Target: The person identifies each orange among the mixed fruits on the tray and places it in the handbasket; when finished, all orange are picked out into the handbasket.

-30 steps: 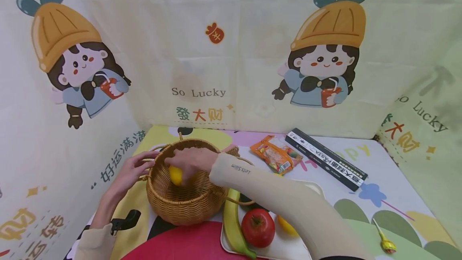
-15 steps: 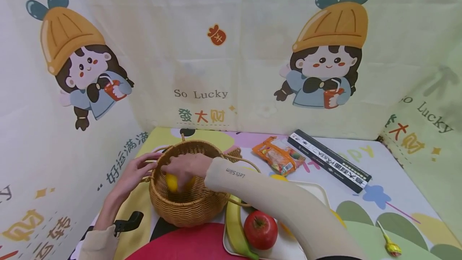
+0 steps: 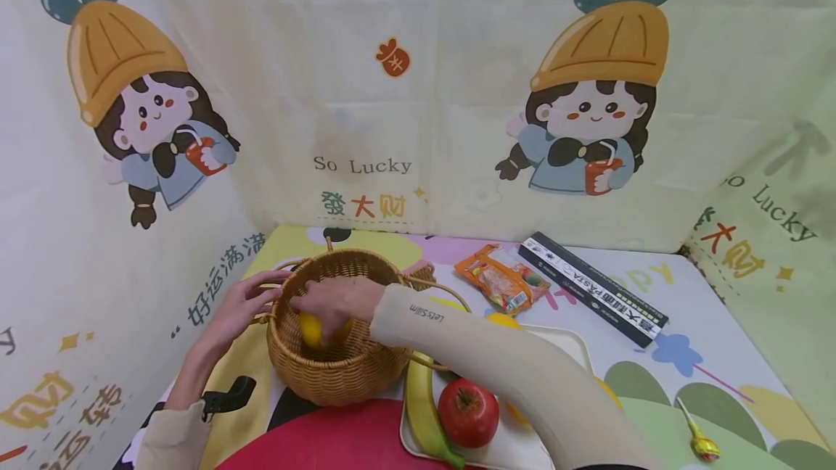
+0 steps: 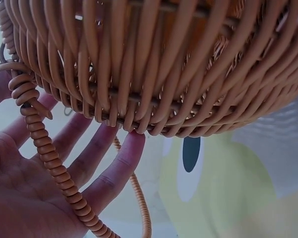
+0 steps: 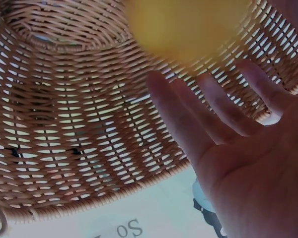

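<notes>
A round wicker basket (image 3: pixel 339 376) stands on the table at left centre. Inside it my right hand (image 3: pixel 336 303) reaches down and holds a yellow fruit, apparently a lemon (image 3: pixel 312 330), between thumb and fingers. The right wrist view shows this lemon (image 5: pixel 188 29) blurred by the fingertips, above the woven wall. At the basket's left side is my left hand (image 3: pixel 242 310), its fingers extended. In the left wrist view, fingertips of that hand (image 4: pixel 64 168) touch the basket's outside, with a handle (image 4: pixel 59 173) hanging across the palm.
Right of the basket, a white tray (image 3: pixel 512 452) bears a banana (image 3: pixel 424 412), a red apple-like fruit (image 3: pixel 468 413) and yellow-orange fruit, partly behind my right sleeve. Farther back lie an orange packet (image 3: pixel 503 278) and a long black pasta box (image 3: pixel 594 289). A lollipop (image 3: pixel 702 444) lies at right.
My right hand has sunk a little deeper and slightly left in the basket with the lemon. The left hand stays beside the basket.
</notes>
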`<state>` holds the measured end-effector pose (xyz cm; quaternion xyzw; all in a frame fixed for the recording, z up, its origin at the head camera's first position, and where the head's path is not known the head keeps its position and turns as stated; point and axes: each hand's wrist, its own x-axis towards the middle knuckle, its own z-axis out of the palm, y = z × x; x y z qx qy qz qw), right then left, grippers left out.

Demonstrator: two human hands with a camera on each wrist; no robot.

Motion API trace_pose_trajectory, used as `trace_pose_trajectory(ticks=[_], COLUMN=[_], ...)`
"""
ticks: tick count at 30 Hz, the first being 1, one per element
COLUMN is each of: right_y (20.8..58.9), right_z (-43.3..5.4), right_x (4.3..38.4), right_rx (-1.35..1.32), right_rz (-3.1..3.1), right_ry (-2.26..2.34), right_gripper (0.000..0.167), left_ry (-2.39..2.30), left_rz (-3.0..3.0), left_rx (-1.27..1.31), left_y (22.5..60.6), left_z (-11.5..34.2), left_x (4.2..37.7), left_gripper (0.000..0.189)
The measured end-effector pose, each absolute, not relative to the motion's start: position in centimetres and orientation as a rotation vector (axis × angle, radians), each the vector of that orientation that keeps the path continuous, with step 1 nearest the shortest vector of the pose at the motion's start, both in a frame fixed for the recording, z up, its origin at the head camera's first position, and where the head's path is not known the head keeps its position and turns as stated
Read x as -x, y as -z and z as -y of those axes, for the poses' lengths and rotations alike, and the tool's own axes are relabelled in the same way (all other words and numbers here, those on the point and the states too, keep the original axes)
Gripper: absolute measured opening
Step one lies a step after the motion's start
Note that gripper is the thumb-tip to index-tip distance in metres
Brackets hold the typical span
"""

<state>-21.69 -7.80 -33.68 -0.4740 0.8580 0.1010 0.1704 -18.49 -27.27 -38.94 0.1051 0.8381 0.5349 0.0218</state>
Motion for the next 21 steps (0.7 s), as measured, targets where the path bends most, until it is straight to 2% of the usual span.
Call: trace_pose_trajectory(ticks=[5, 21], right_y=[33.2, 31.9], right_z=[7.9, 6.6], right_x=[22.0, 21.2], right_rx=[1.358, 1.368], right_rz=[-2.452, -2.499], right_ry=[-0.297, -0.243], right_gripper=[0.071, 0.061], left_ry=[-1.643, -1.628], left_rz=[-2.617, -2.624], left_rx=[-0.36, -0.359], left_y=[38.7, 39.0], left_z=[27.3, 27.4], left_x=[18.8, 18.8], left_gripper=[0.042, 0.042])
